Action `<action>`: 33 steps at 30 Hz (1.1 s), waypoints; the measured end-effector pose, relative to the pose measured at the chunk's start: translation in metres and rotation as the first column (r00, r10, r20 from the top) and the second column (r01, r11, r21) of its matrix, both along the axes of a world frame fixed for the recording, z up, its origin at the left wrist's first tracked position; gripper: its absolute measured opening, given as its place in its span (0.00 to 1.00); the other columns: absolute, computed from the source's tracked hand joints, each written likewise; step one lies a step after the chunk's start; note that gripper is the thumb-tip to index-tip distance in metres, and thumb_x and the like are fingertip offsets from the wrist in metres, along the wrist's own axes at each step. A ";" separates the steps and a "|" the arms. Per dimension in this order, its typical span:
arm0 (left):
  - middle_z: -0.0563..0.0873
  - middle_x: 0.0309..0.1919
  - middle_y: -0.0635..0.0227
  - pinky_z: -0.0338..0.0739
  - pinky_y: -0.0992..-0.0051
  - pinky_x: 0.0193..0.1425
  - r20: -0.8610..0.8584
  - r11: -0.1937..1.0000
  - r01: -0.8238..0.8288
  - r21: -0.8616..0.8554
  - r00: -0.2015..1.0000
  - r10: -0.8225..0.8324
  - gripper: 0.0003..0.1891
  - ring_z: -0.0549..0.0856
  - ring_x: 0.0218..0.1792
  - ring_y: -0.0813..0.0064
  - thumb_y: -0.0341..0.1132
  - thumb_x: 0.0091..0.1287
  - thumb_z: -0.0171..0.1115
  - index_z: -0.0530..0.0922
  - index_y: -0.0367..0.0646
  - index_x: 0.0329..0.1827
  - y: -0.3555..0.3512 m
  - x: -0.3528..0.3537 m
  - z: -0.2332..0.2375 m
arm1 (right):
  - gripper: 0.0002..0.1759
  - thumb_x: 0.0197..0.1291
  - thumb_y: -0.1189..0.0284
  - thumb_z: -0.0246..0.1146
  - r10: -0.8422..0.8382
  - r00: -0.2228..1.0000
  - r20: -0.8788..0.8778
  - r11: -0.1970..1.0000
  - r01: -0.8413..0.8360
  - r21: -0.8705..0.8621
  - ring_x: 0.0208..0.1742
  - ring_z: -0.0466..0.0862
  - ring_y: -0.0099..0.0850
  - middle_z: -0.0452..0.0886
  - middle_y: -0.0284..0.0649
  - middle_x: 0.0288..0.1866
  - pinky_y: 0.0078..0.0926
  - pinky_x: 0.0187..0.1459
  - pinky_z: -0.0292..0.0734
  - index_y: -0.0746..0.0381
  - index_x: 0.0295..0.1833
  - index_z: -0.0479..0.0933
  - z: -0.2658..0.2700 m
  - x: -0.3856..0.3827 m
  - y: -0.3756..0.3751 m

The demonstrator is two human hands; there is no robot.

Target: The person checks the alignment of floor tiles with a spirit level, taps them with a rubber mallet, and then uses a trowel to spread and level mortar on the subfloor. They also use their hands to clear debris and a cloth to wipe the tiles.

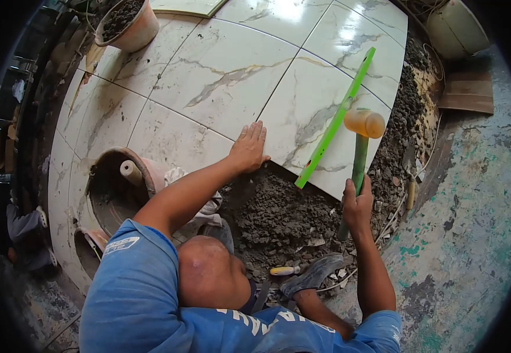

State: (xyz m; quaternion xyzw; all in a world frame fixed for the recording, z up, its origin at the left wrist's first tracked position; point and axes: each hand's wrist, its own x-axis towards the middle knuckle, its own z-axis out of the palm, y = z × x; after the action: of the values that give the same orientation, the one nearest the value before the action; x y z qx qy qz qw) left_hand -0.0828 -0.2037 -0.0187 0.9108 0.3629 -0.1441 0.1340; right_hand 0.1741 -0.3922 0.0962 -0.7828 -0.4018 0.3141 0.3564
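My left hand point(248, 147) lies flat on the marbled white tiles point(226, 76), its fingers stretched over a corner where joints meet. In my right hand point(358, 206) is the green handle of a mallet point(364, 123), whose amber head is raised above the tile at the right. A bright green spirit level point(332, 126) rests diagonally across that tile, just left of the mallet head. Dark loose mortar point(285, 212) lies below the tile's near edge, between my two arms.
A bucket of dark mix point(135, 29) stands at the upper left, a larger bucket point(111, 194) left of my left arm. A yellow-handled tool point(285, 270) lies near my foot. Another bucket point(455, 29) sits upper right. A person's legs point(26, 235) show far left.
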 end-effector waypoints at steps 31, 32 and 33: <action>0.65 0.76 0.74 0.57 0.48 0.77 0.012 0.948 0.318 -0.007 0.948 -0.318 0.40 0.61 0.77 0.66 0.46 0.55 0.73 0.68 0.57 0.73 0.095 -0.008 0.021 | 0.18 0.73 0.55 0.55 -0.323 0.651 -0.687 0.945 0.176 -0.277 0.17 0.71 0.20 0.70 0.32 0.25 0.23 0.18 0.71 0.61 0.49 0.69 -0.041 -0.123 0.094; 0.65 0.76 0.72 0.56 0.49 0.78 0.004 0.950 0.311 -0.011 0.950 -0.311 0.40 0.61 0.77 0.66 0.46 0.55 0.73 0.68 0.57 0.73 0.095 -0.009 0.022 | 0.18 0.73 0.55 0.54 -0.298 0.654 -0.695 0.954 0.186 -0.234 0.17 0.71 0.20 0.70 0.32 0.25 0.23 0.18 0.71 0.61 0.49 0.69 -0.029 -0.122 0.086; 0.65 0.76 0.70 0.55 0.50 0.78 0.002 0.951 0.310 -0.016 0.951 -0.310 0.41 0.61 0.77 0.65 0.47 0.54 0.74 0.68 0.57 0.74 0.095 -0.006 0.022 | 0.19 0.74 0.55 0.54 -0.278 0.652 -0.705 0.958 0.244 -0.153 0.16 0.70 0.19 0.70 0.31 0.25 0.22 0.17 0.70 0.61 0.49 0.69 -0.020 -0.117 0.077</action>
State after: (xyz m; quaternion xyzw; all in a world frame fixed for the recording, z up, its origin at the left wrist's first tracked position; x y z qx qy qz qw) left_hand -0.0883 -0.1086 0.0028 0.9553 0.2142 -0.1667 0.1168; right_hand 0.0572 -0.3148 0.0766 -0.6540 -0.1062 0.5495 0.5090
